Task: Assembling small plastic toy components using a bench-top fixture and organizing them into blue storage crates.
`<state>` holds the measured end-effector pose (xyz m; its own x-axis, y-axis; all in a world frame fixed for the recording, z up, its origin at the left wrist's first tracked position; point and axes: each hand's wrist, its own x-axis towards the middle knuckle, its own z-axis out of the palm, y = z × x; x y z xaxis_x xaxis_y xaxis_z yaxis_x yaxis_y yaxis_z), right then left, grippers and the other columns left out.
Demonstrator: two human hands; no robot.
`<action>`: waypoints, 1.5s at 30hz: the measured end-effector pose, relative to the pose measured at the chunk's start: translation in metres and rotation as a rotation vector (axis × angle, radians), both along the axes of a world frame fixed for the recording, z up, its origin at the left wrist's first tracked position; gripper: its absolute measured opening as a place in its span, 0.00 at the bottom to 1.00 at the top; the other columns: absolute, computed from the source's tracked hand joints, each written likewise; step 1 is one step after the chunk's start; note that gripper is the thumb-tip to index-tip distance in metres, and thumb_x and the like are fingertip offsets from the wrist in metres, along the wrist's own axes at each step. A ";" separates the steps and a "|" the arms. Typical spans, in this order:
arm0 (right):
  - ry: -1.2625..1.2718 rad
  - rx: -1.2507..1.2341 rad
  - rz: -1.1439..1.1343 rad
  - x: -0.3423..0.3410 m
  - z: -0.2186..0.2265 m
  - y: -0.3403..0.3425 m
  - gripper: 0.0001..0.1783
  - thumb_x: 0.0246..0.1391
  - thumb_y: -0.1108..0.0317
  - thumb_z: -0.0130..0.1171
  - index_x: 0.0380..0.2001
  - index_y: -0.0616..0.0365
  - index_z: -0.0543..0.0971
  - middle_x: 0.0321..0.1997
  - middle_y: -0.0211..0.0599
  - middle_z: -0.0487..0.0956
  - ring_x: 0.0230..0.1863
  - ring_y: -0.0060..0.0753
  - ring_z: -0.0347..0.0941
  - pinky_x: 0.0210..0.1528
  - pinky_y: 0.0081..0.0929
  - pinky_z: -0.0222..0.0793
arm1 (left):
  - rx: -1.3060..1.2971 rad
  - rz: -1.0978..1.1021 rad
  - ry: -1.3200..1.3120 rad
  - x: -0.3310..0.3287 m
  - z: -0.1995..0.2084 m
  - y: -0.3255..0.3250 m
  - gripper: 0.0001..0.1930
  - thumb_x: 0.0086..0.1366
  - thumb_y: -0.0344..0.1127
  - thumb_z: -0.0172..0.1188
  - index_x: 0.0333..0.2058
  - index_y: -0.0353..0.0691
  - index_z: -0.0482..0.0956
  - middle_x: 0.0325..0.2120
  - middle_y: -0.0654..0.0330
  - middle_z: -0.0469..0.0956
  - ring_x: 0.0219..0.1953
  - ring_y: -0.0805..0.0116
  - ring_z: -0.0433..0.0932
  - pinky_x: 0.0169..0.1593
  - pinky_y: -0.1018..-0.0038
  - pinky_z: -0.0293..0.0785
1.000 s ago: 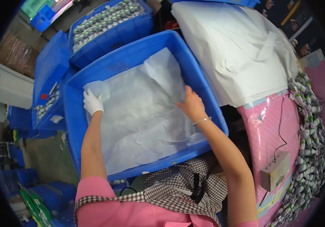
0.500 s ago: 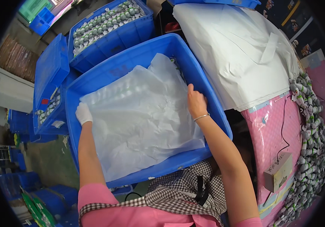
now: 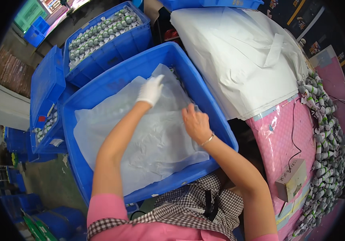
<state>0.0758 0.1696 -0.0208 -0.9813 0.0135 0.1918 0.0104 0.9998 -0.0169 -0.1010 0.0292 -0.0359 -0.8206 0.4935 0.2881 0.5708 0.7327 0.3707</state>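
A thin translucent white sheet is spread, wrinkled, inside a large blue plastic tub. Rows of small items show faintly beneath it, and some peek out along the tub's far right side. My left hand, in a white glove, reaches across the sheet near its far corner with fingers stretched out. On the sheet's right edge is my bare right hand, a bracelet at its wrist. Its fingers are bent and appear to pinch the sheet, which creases there.
Behind stands a blue crate full of small grey-and-white figures. A smaller blue bin with its lid tilted up sits at left. To the right, white sheeting covers part of a pink table carrying a small box and piled figures.
My left hand has left the sheet's left edge and swung right and away from me to its far corner. My right hand has shifted slightly left and nearer. The sheet's left edge now lies loose.
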 end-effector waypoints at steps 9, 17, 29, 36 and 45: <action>-0.881 -0.437 0.277 0.079 0.002 0.045 0.20 0.45 0.57 0.61 0.40 0.55 0.76 0.38 0.47 0.78 0.42 0.50 0.75 0.44 0.42 0.72 | -0.567 -0.168 0.180 -0.059 -0.054 0.062 0.10 0.58 0.28 0.48 0.33 0.41 0.80 0.34 0.50 0.78 0.35 0.59 0.80 0.35 0.64 0.76; -1.190 -0.250 0.325 0.068 -0.014 0.037 0.20 0.51 0.53 0.54 0.43 0.54 0.77 0.41 0.49 0.79 0.44 0.50 0.75 0.47 0.41 0.70 | -0.102 -0.279 0.033 -0.047 -0.062 0.062 0.14 0.59 0.32 0.52 0.44 0.39 0.75 0.38 0.47 0.75 0.40 0.45 0.74 0.44 0.56 0.71; -0.733 -0.139 0.264 0.052 0.008 0.014 0.15 0.42 0.59 0.64 0.33 0.54 0.82 0.40 0.44 0.80 0.42 0.47 0.78 0.42 0.39 0.74 | -0.400 -0.290 0.004 0.068 -0.042 0.021 0.30 0.62 0.59 0.45 0.60 0.54 0.61 0.63 0.58 0.56 0.64 0.54 0.53 0.58 0.39 0.49; -1.158 0.115 0.206 0.055 -0.023 0.024 0.20 0.43 0.52 0.64 0.37 0.51 0.82 0.41 0.38 0.81 0.45 0.41 0.77 0.45 0.43 0.71 | -0.410 -0.281 0.008 0.069 -0.072 0.002 0.29 0.62 0.56 0.45 0.61 0.58 0.60 0.63 0.60 0.55 0.66 0.56 0.50 0.60 0.37 0.43; -0.688 -0.050 0.282 0.057 0.025 0.013 0.12 0.45 0.60 0.60 0.23 0.59 0.81 0.27 0.46 0.80 0.31 0.46 0.78 0.33 0.39 0.74 | -0.011 -0.255 -0.108 0.100 -0.007 -0.065 0.25 0.63 0.49 0.51 0.56 0.48 0.66 0.60 0.55 0.61 0.61 0.51 0.58 0.60 0.45 0.51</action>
<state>0.1324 0.1829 0.0046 -0.8468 -0.2642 -0.4616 -0.2219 0.9642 -0.1449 -0.0014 -0.0360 -0.0429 -0.6951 0.6907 0.1992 0.6948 0.5745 0.4327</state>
